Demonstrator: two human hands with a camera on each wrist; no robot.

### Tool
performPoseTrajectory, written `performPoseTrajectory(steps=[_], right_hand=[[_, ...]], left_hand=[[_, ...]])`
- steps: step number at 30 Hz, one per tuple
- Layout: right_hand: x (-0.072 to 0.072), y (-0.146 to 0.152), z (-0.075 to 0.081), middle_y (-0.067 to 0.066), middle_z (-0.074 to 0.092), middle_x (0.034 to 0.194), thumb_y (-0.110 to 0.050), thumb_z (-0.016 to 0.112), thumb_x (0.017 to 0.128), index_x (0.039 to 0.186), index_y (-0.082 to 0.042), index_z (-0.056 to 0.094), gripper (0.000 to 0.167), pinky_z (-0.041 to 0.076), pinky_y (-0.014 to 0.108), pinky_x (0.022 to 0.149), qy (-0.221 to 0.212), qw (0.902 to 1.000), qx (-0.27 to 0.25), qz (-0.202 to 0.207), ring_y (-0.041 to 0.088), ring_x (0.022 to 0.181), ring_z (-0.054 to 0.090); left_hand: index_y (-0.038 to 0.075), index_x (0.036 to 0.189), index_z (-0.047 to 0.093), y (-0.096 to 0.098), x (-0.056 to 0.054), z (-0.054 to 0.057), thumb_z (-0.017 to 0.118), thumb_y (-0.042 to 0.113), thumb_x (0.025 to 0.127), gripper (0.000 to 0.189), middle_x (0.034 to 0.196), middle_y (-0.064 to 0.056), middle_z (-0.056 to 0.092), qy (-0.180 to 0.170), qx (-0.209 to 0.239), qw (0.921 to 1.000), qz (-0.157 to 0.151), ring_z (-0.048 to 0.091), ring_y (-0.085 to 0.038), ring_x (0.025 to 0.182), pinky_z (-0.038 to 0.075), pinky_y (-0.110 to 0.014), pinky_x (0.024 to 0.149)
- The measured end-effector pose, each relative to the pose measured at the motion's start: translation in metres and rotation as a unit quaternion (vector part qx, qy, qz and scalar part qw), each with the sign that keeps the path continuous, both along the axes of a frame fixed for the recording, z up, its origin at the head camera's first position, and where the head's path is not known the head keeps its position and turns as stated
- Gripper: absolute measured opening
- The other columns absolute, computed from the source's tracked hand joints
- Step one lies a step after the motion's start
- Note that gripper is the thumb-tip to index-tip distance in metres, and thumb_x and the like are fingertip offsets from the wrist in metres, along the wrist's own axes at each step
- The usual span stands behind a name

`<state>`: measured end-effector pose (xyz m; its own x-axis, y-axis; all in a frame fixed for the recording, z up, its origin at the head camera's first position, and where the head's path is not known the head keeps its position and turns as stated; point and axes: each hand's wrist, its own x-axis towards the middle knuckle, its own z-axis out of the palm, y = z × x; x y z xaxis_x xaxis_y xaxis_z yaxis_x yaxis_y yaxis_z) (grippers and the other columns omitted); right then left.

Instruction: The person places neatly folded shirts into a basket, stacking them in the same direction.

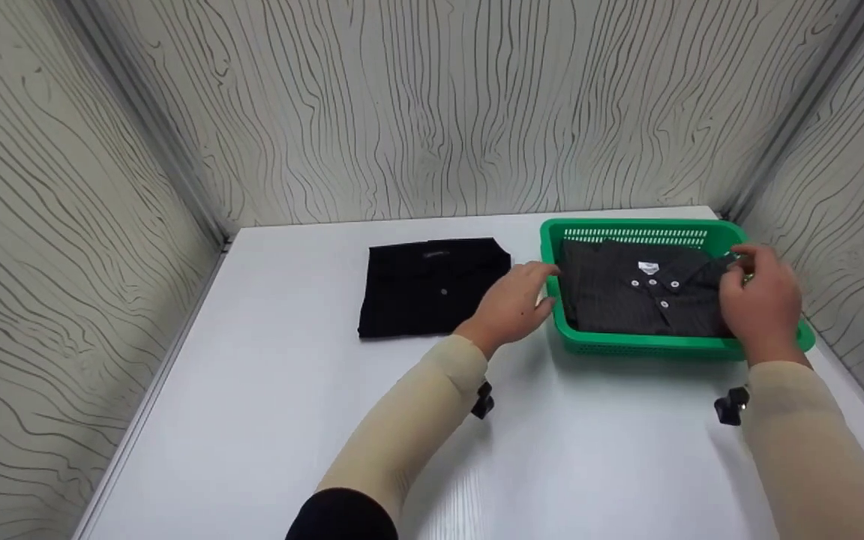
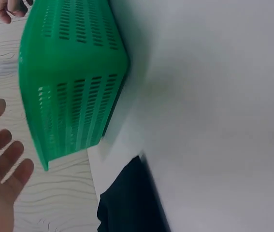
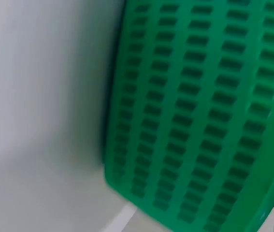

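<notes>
Beige sleeves [image 1: 814, 450], left hand [image 1: 513, 304] overlapping black garment [image 1: 413, 292], green basket [image 1: 649, 342]

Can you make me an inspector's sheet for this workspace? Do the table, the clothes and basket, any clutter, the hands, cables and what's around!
Surface: white table, with shadows under the arms.
Job's things: green basket at the right, holding a folded dark grey shirt with pale buttons and a white label; folded black garment lying flat on the table, left of the basket.
Clutter: nothing seen.
Hands: left hand open by the basket's left rim; right hand at the basket's right end, fingers bent, grip unclear.
Cables: nothing seen.
Surroundings: pale walls with a dark wood-grain pattern, grey strips at the corners.
</notes>
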<state>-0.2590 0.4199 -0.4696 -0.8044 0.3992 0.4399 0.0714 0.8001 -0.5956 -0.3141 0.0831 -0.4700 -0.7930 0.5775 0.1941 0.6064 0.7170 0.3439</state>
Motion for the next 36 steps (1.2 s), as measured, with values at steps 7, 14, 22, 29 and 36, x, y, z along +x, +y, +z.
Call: performPoseTrajectory(steps=[7,14,22,29,36], right_hand=[[-0.006,-0.053,0.002,0.017,0.063,0.116,-0.017,0.045,0.104,0.135,-0.005,0.055,0.034,0.042,0.046,0.088,0.005,0.994,-0.031,0.105,0.032,0.104,0.057],[-0.01,-0.109,0.014,0.008,0.064,0.121,-0.018,0.05,0.105,0.139,-0.008,0.051,0.035,0.045,0.029,0.09,0.022,0.9764,-0.082,0.198,0.022,0.112,0.058],[-0.018,-0.161,0.021,0.018,0.056,0.136,-0.016,0.051,0.105,0.149,-0.007,0.036,0.047,0.046,0.022,0.097,0.004,0.9258,-0.216,0.311,0.027,0.126,0.056],[-0.024,-0.203,0.02,0.016,0.046,0.148,-0.015,0.052,0.105,0.154,-0.005,0.03,0.054,0.04,0.043,0.108,-0.039,0.905,-0.234,0.353,0.028,0.136,0.047],[-0.034,-0.244,0.0,0.017,0.032,0.158,-0.018,0.057,0.103,0.158,-0.006,0.024,0.065,0.033,0.049,0.114,-0.073,0.9041,-0.206,0.367,0.029,0.145,0.033]], left_hand=[[0.016,0.146,0.049,-0.036,-0.009,0.001,0.058,0.034,0.104,0.046,0.143,0.001,0.053,0.007,0.015,0.9962,0.085,0.049,-0.016,0.129,0.042,-0.033,0.106],[0.015,0.146,0.048,-0.078,-0.014,0.003,0.058,0.035,0.103,0.048,0.144,-0.002,0.051,-0.074,0.113,0.9775,0.162,0.046,-0.019,0.132,0.041,-0.036,0.107],[0.012,0.144,0.049,-0.13,-0.026,0.002,0.06,0.034,0.102,0.049,0.144,-0.008,0.047,-0.097,0.17,0.9527,0.232,0.043,-0.024,0.134,0.042,-0.039,0.107],[0.008,0.147,0.045,-0.171,-0.033,-0.003,0.059,0.033,0.102,0.053,0.149,-0.014,0.042,-0.131,0.198,0.9288,0.284,0.037,-0.028,0.139,0.037,-0.043,0.111],[0.006,0.149,0.042,-0.198,-0.038,-0.014,0.059,0.036,0.101,0.059,0.15,-0.019,0.04,-0.158,0.2,0.9134,0.317,0.036,-0.033,0.139,0.035,-0.045,0.112]])
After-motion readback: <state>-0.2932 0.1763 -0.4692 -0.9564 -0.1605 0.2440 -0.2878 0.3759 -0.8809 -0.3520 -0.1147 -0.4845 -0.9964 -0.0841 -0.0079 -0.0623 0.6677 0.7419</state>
